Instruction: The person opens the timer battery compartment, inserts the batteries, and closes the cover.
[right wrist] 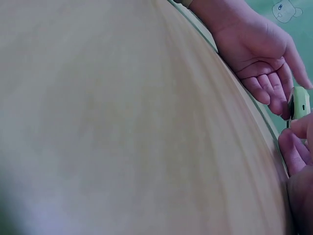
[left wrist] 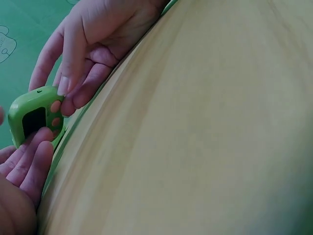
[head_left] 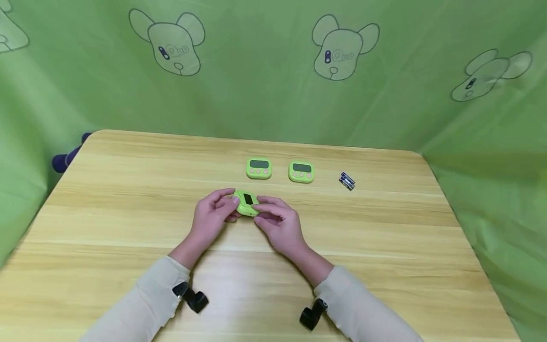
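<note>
A small green digital timer [head_left: 247,203] with a dark screen is tilted between both hands, above the table. My left hand [head_left: 211,213] grips its left side, the thumb lying along the edge. From the right, my right hand [head_left: 282,225] pinches the timer's edge between thumb and fingers. Orange-pink buttons show beside the dark screen of the timer [left wrist: 35,117] in the left wrist view, with fingertips touching its face. Only part of the timer [right wrist: 300,104] appears at the frame's edge in the right wrist view, so its underside is mostly hidden.
Two more green timers, a left one [head_left: 259,168] and a right one [head_left: 301,172], lie face up farther back on the wooden table [head_left: 128,190]. Several small dark-blue batteries [head_left: 347,181] lie together to their right. A green curtain [head_left: 256,95] hangs behind the table.
</note>
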`<action>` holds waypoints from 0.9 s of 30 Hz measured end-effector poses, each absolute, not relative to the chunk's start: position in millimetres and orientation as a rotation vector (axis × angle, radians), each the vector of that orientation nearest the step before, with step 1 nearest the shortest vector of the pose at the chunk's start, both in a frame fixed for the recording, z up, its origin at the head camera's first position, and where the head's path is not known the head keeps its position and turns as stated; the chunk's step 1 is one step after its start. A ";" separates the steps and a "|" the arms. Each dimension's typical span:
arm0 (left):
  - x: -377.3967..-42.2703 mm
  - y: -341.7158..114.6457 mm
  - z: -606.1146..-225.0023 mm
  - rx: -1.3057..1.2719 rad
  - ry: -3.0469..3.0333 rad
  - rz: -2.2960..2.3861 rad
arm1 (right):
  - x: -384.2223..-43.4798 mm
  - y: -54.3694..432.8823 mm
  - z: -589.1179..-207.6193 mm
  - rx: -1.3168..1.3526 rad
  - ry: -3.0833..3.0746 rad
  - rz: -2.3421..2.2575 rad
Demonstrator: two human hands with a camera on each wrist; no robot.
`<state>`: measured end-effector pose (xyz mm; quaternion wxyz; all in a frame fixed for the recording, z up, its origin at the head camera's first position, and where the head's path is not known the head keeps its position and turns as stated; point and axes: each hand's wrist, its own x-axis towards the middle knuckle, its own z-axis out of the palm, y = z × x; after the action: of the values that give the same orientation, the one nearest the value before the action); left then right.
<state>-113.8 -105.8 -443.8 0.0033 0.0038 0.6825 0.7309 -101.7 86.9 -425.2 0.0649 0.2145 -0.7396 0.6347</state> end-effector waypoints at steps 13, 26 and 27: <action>-114.9 -105.4 -445.1 -0.002 2.156 2.221 | -111.2 90.9 -440.5 0.399 -2.149 2.230; -113.9 -106.9 -446.9 0.090 2.214 2.139 | -124.4 82.0 -449.0 0.174 -2.218 2.278; -113.9 -106.9 -447.1 0.098 2.220 2.123 | -124.4 81.7 -448.8 0.177 -2.224 2.273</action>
<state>-113.9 -106.9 -447.1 0.0343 0.0318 0.7220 0.6903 -124.4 81.7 -448.8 -0.0220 0.0556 -0.6981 0.7135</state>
